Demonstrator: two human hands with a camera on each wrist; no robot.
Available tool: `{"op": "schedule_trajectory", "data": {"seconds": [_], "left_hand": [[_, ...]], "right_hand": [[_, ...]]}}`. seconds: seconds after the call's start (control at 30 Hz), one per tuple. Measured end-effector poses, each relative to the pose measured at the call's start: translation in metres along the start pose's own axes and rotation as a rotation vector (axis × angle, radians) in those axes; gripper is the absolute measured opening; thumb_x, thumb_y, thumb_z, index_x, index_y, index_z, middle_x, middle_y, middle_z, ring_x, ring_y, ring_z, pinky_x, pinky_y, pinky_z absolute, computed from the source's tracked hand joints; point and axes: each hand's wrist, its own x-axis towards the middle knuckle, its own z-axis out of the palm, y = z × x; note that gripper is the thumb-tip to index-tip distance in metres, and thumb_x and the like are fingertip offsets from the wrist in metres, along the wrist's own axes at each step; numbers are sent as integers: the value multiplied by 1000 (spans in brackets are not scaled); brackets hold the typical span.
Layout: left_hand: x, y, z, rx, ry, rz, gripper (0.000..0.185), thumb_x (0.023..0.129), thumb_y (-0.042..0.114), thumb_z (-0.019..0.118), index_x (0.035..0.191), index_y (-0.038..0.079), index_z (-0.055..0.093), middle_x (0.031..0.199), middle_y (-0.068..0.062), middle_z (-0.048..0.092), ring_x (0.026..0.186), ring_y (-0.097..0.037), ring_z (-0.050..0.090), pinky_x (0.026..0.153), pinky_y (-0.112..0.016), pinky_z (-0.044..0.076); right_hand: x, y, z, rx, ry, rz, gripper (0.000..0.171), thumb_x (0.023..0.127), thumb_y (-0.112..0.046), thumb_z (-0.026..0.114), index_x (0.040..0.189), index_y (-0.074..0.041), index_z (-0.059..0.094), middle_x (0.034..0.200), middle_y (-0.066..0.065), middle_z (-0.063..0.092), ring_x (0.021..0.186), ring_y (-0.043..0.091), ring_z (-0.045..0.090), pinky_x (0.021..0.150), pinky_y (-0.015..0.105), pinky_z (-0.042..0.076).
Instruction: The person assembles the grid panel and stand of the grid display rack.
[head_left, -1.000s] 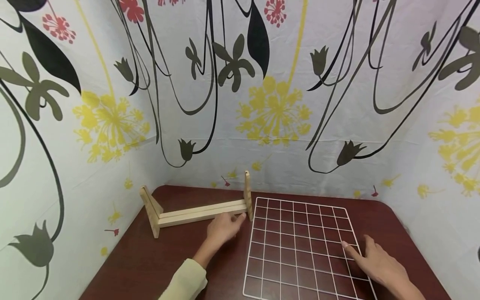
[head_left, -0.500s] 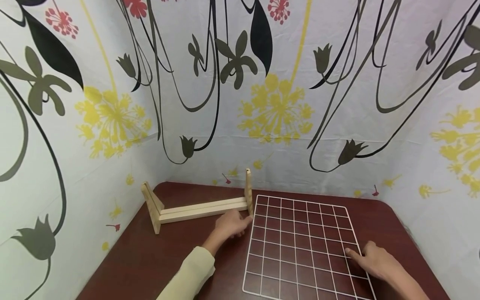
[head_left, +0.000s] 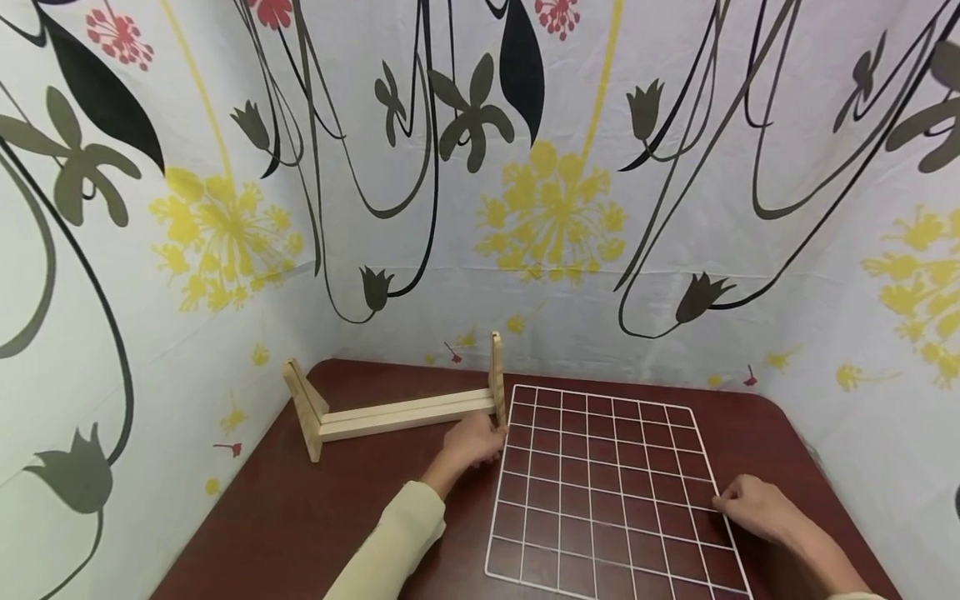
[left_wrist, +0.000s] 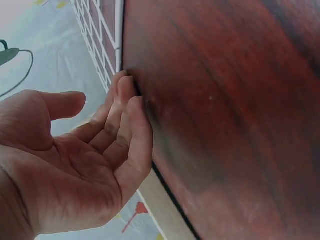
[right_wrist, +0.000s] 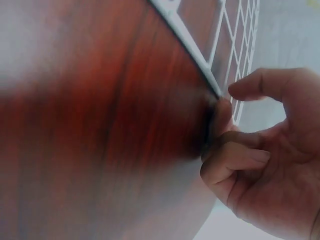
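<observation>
A white wire grid panel [head_left: 590, 487] lies on the dark red table [head_left: 360, 517], right of the middle in the head view. At its right edge my right hand [head_left: 757, 507] pinches the outer wire; the right wrist view shows the thumb [right_wrist: 260, 84] above the wire and a fingertip under it. Beside the panel's left edge is my left hand [head_left: 472, 440], its fingers loosely bent and the thumb [left_wrist: 67, 104] apart from them. Its fingertips reach the edge wire in the left wrist view. Just behind this hand stands a pale wooden stand [head_left: 405, 417] with two upright ends.
White fabric [head_left: 450, 208] printed with flowers encloses the table at the back and both sides. The wooden stand's right upright [head_left: 497, 375] is close to the panel's far left corner.
My left hand has moved right to the panel's left edge. The right hand has drawn its thumb back and now pinches the right edge wire. Panel and stand keep their places.
</observation>
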Motion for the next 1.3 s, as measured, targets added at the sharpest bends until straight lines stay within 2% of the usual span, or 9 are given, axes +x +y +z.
{"op": "schedule_trajectory", "data": {"seconds": [0.1, 0.3, 0.4, 0.53, 0.67, 0.83, 1.1, 1.17, 1.3], "left_hand": [[1, 1, 1, 23, 26, 3, 45, 103, 40, 66, 67, 13, 71, 57, 0, 66, 45, -19, 60, 46, -34, 49], [8, 6, 11, 227, 113, 1, 31, 87, 39, 84, 76, 15, 67, 77, -6, 70, 70, -27, 68, 63, -47, 54], [19, 3, 20, 306, 127, 12, 28, 84, 35, 82, 74, 16, 65, 80, -6, 70, 74, -28, 69, 63, -48, 54], [20, 4, 24, 353, 153, 37, 24, 81, 27, 77, 66, 18, 60, 75, -5, 67, 72, -27, 68, 58, -46, 52], [8, 11, 20, 368, 163, 24, 25, 80, 23, 76, 64, 18, 58, 72, -4, 65, 70, -26, 67, 57, -44, 51], [1, 13, 20, 370, 178, 18, 23, 79, 23, 77, 66, 17, 58, 73, -6, 66, 69, -27, 67, 57, -44, 52], [50, -31, 57, 404, 209, 59, 32, 78, 39, 78, 62, 22, 57, 69, -3, 65, 62, -24, 63, 51, -42, 48], [50, -31, 56, 397, 196, 63, 33, 78, 41, 78, 61, 22, 57, 67, -1, 64, 61, -22, 62, 50, -40, 46], [27, -13, 39, 338, 141, 56, 35, 81, 38, 80, 62, 19, 57, 67, -3, 63, 61, -24, 61, 51, -40, 47]], "right_hand": [[3, 2, -3, 18, 8, -20, 37, 91, -27, 68, 60, -20, 49, 57, -11, 34, 56, 9, 34, 56, 26, 31], [6, 5, -9, 18, 14, -49, 29, 89, -24, 69, 64, -17, 58, 59, -9, 40, 58, 10, 40, 57, 26, 33], [6, 4, -11, 1, 8, -26, 27, 91, -26, 70, 68, -14, 62, 63, -7, 45, 62, 13, 43, 59, 29, 36], [7, 3, -12, -17, 4, -12, 26, 91, -28, 73, 77, -9, 63, 70, -2, 54, 66, 15, 48, 62, 31, 40], [7, 1, -11, -22, 10, -28, 28, 91, -30, 75, 83, -5, 64, 77, 1, 61, 70, 16, 51, 65, 33, 43], [8, 1, -8, -7, 16, -34, 31, 87, -31, 75, 68, -13, 58, 66, -4, 51, 63, 13, 44, 59, 30, 37], [7, 5, -2, 12, 52, -48, 40, 83, -32, 76, 56, -20, 49, 56, -10, 39, 54, 9, 36, 54, 27, 31], [7, 6, -2, 15, 60, -50, 39, 82, -32, 77, 56, -20, 50, 56, -10, 40, 55, 10, 37, 54, 27, 32], [5, 9, 1, 37, 65, -55, 42, 81, -30, 77, 54, -21, 45, 53, -12, 35, 53, 8, 33, 52, 25, 30]]}}
